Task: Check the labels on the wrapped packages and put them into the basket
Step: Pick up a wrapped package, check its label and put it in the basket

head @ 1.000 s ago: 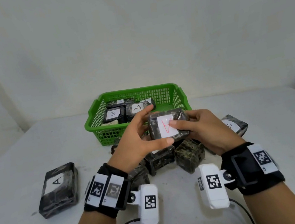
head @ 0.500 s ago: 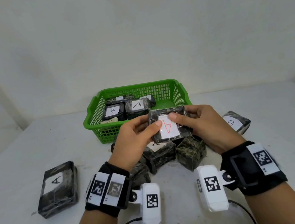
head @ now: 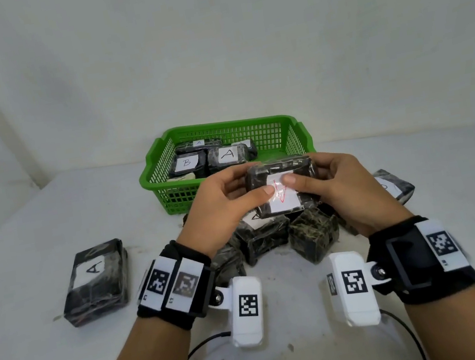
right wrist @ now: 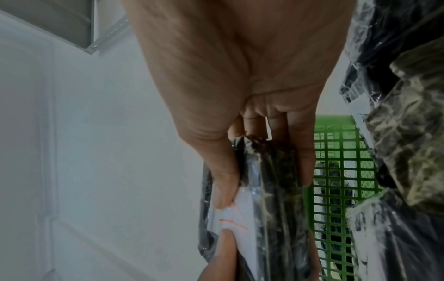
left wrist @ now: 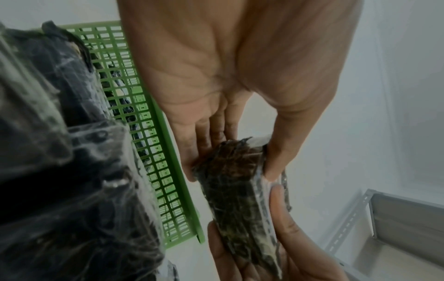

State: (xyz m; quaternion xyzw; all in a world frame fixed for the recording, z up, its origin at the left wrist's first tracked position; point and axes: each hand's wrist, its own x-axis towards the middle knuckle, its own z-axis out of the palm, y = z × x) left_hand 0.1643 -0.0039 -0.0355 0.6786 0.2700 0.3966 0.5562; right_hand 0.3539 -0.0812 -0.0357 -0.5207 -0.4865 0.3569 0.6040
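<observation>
Both hands hold one dark wrapped package (head: 279,172) above the pile, in front of the green basket (head: 162,174). Its white label (head: 288,202) carries a red mark, partly covered by both thumbs. My left hand (head: 227,203) grips the package's left side, thumb on the label and fingers behind. My right hand (head: 332,185) grips the right side the same way. The left wrist view shows the package (left wrist: 238,199) edge-on between thumb and fingers. In the right wrist view the thumb presses on the label (right wrist: 238,213). The basket holds several packages, two labelled B (head: 187,163) and A (head: 227,154).
A package labelled A (head: 95,281) lies alone on the white table (head: 19,243) at the left. A pile of several wrapped packages (head: 312,233) sits under my hands, and one more (head: 394,187) lies at the right. A grey metal shelf (left wrist: 403,222) stands beyond the table.
The package has turned in my hands and tilted toward me. Both thumbs have slid onto the label so that they meet over the red mark.
</observation>
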